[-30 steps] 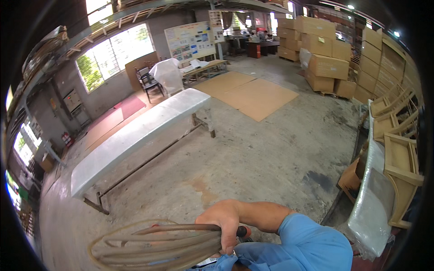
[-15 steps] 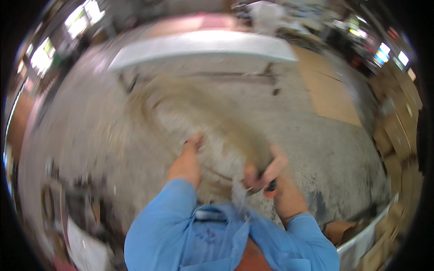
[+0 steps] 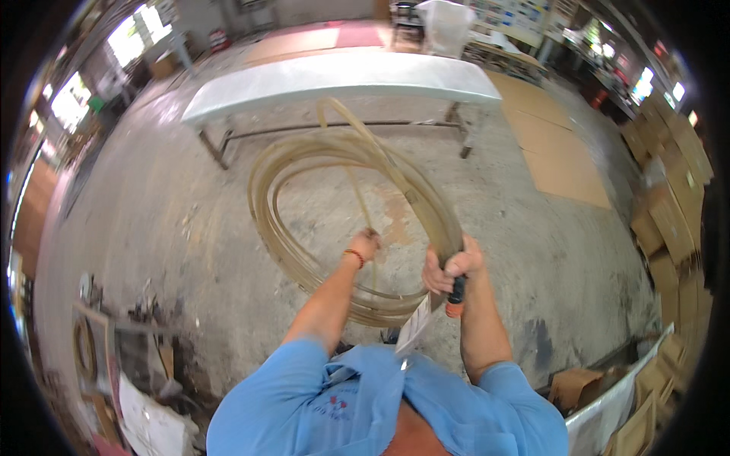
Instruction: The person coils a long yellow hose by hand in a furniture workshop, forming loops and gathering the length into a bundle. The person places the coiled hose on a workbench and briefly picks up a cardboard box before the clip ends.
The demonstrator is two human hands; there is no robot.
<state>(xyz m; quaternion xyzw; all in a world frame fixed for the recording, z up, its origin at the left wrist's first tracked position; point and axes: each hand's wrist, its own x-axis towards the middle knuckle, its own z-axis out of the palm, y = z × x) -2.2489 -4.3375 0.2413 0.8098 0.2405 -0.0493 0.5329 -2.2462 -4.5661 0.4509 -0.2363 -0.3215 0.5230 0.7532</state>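
Note:
A coiled translucent yellowish hose [image 3: 268, 190] hangs in front of me as a large loop of several turns. My right hand [image 3: 454, 262] is closed around the bundled turns at the coil's right side. Just below that fist sticks out a black and orange hose connector [image 3: 455, 296]. Inside the loop, my left hand [image 3: 366, 244], with a red beaded bracelet at the wrist, has its fingers closed on a single strand of the hose. That strand runs above and below the fist. One loose turn rises above the coil toward the table.
A long table with a pale covered top [image 3: 342, 74] stands ahead on metal legs. Flat cardboard sheets [image 3: 563, 167] lie on the concrete floor to the right, beside stacked cardboard boxes [image 3: 669, 205]. Frames and a white panel [image 3: 152, 425] are at the lower left.
The coil, blurred by motion earlier, now shows sharply. My left hand has moved right and slightly down inside the loop. The right hand keeps its grip on the bundle.

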